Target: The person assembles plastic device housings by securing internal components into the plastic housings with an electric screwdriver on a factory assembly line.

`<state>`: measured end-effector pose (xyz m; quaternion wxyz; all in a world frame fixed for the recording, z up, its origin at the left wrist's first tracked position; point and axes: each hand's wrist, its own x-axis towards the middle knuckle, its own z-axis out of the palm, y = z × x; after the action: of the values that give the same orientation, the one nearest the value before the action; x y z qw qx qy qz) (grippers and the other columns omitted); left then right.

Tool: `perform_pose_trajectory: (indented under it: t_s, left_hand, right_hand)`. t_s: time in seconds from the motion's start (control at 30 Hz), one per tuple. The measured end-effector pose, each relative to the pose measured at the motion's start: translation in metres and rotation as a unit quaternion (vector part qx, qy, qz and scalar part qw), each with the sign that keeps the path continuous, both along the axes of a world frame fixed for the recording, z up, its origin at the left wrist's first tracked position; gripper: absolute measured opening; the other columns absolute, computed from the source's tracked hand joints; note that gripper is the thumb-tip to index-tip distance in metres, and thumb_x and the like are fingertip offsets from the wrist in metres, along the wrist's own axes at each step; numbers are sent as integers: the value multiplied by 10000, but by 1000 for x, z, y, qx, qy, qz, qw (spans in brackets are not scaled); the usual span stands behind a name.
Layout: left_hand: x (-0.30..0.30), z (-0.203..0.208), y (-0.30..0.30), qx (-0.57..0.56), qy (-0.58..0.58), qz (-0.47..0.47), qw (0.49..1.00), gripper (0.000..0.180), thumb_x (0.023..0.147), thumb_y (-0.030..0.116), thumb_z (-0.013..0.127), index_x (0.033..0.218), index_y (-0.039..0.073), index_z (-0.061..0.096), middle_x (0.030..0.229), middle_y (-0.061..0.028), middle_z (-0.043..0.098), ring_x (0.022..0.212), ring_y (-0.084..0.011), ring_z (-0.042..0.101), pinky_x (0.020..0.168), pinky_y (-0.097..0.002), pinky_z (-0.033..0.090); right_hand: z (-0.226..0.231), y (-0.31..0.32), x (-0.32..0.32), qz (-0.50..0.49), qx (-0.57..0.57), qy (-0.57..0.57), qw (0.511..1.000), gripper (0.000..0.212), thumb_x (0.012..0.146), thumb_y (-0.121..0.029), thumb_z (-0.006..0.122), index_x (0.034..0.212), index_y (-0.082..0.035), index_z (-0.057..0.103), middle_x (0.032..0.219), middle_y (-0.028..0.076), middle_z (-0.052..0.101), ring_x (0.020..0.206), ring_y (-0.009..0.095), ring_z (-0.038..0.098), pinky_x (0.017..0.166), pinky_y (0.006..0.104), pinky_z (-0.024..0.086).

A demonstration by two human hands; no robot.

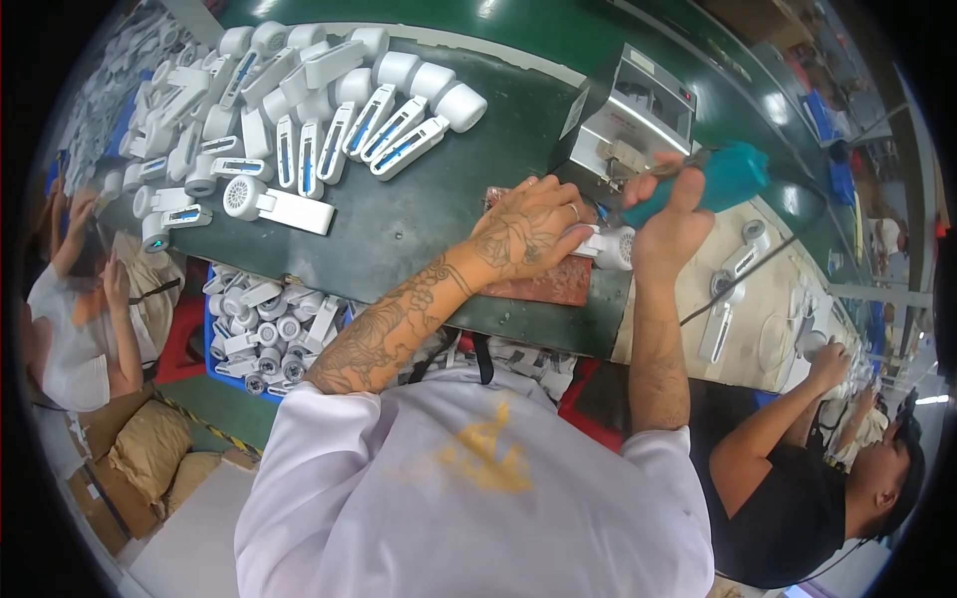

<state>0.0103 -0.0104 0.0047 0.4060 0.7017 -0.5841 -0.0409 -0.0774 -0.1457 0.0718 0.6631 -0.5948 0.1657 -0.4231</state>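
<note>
From the head camera: a white fan-like device (pixel 615 248) lies over the right edge of a reddish-brown pad (pixel 543 287). The left hand (pixel 528 229) is clamped over its handle; the right hand (pixel 673 224), right of the pad, is closed around a teal tool (pixel 736 181). The device looks light, stiff and smooth, perhaps slippery; its handle seems the safer hold, its round grille more fragile. The pad sits on a dark green bench (pixel 399 249). Beyond the pad stands a metal machine (pixel 628 125); far left and right of it, people work.
</note>
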Motion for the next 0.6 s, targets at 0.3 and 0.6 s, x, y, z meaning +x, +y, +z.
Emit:
perform_pose_trajectory:
  t_s: [0.3, 0.6]
  left_hand:
    - [-1, 0, 0, -2, 1, 0, 1000, 243, 945, 258, 603, 1068, 72, 700, 1011, -86, 605, 1002, -283, 559, 936, -412, 426]
    - [0, 3, 2, -5, -4, 4, 1000, 232, 936, 252, 622, 1075, 84, 704, 1000, -80, 607, 991, -281, 563, 933, -408, 429]
  right_hand:
    - [-1, -23, 39, -17, -99, -98, 990, 410, 975, -379, 650, 907, 15, 556, 680, 61, 555, 591, 166, 560, 554, 293, 473]
    - [5, -15, 28, 21, -85, -139, 986, 440, 940, -393, 696, 962, 34, 590, 708, 58, 565, 596, 166, 567, 549, 297, 473]
